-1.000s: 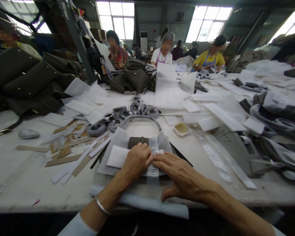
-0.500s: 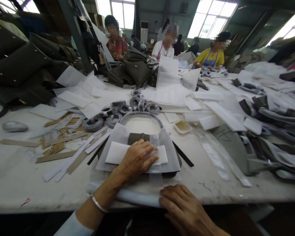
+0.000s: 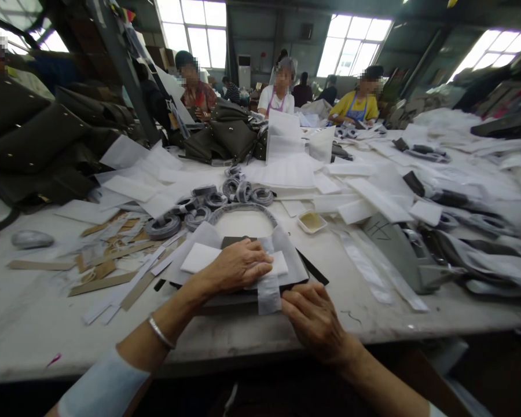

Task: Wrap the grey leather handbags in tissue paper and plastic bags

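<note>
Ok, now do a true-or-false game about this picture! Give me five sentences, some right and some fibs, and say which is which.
1. The bare left hand rests on a flat white padding strip. True.
2. The bare right hand has a shiny silver metal bracelet on its wrist. False: the bracelet is on the left wrist.
3. A small white square dish holds something yellowish. True.
4. The co-worker in a yellow top wears a red apron. False: it is a blue apron.
5. A grey arch-shaped handle lies beyond both hands. True.
</note>
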`<action>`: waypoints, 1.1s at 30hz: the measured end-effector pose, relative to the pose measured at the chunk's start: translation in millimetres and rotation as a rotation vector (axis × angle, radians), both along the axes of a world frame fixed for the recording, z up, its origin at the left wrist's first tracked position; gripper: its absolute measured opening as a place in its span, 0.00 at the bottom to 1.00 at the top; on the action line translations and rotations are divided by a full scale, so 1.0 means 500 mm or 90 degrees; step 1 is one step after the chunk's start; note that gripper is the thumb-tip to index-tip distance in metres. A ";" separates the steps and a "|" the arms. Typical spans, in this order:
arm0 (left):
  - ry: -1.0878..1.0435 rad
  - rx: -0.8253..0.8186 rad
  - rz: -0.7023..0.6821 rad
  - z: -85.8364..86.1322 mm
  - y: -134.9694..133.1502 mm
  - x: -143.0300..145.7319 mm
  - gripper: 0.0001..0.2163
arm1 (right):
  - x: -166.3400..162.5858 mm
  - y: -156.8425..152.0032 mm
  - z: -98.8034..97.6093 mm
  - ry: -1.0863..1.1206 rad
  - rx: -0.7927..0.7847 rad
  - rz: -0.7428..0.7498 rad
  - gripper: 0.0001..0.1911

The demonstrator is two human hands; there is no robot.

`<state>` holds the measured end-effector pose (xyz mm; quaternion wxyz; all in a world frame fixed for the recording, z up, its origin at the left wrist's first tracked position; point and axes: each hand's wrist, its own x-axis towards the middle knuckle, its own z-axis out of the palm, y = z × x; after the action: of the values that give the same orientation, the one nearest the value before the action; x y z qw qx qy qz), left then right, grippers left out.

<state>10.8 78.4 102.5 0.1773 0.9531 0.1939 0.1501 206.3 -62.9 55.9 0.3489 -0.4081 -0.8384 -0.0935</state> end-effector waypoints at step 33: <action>-0.048 0.318 0.221 -0.106 -0.134 0.008 0.24 | 0.151 0.182 0.119 0.503 -0.324 -0.083 0.12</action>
<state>14.5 11.3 49.5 -0.0837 0.9135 0.3046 0.2564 281.8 28.1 115.3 0.5232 -0.5368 -0.6106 0.2555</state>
